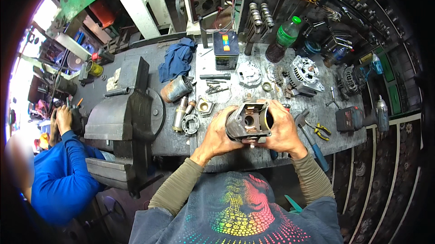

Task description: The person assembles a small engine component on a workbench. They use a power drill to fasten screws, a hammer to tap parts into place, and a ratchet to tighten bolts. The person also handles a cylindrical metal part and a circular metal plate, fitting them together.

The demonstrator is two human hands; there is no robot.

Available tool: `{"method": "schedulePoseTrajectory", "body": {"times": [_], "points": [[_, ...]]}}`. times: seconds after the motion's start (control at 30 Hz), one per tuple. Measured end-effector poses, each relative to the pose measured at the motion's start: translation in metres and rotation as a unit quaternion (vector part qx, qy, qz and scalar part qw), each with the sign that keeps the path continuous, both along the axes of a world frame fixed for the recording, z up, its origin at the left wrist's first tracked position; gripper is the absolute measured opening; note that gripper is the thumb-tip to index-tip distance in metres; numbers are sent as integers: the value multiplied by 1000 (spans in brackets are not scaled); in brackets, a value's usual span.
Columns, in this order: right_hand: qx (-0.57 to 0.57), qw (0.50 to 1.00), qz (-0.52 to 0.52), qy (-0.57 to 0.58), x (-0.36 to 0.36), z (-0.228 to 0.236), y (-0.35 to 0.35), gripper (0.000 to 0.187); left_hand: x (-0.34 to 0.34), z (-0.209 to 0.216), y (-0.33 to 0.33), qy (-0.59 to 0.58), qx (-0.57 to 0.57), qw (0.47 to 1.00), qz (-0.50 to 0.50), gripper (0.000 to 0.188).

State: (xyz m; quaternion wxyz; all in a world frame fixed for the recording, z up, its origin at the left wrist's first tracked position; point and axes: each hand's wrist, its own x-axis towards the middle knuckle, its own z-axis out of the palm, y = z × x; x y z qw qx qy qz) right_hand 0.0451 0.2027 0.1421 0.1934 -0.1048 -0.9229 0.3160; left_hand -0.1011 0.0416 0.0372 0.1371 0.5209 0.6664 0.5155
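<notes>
Above the front of the bench I hold a grey metal motor housing (pixel 248 121) with an open, hollow inside showing copper-coloured parts. My left hand (pixel 219 131) wraps round its left side, and my right hand (pixel 283 128) grips the right side. Both hands are closed on it. To the left lie a motor armature (pixel 179 116), a round metal end ring (pixel 190 124) and a small square plate with a hole (pixel 205 106). Behind them a rusty cylindrical casing (pixel 176 89) rests on its side. An alternator (pixel 304 74) stands to the back right.
A big bench vise (pixel 113 119) stands at left, beside a person in blue (pixel 68 176). A hammer (pixel 311 140), yellow-handled pliers (pixel 322 131) and a cordless impact tool (pixel 351 119) lie right. Behind are a green-capped bottle (pixel 284 38), blue cloth (pixel 177 59) and dark box (pixel 225 51).
</notes>
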Motion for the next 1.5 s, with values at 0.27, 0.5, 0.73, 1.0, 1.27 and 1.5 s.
{"method": "schedulePoseTrajectory", "body": {"times": [0.27, 0.5, 0.73, 1.0, 1.27, 1.5], "points": [[-180, 983, -11, 27, 15, 4, 9, 89, -3, -1, 0, 20, 48, 999, -14, 84], [-513, 850, -66, 102, 23, -12, 17, 68, -3, 8, 0, -24, 13, 999, -31, 78], [-610, 771, -119, 142, 46, -47, 32, 69, -4, 14, 1, -27, -13, 999, -27, 77], [-737, 636, -123, 196, 56, -71, 43, 57, -6, 18, 1, -21, -35, 999, -36, 77], [-773, 585, -149, 194, 61, -91, 51, 49, -3, 15, 2, -43, -42, 998, -32, 85], [-668, 709, -225, 16, 60, -114, 63, 47, -7, 22, 2, -93, -69, 992, -54, 86]]}}
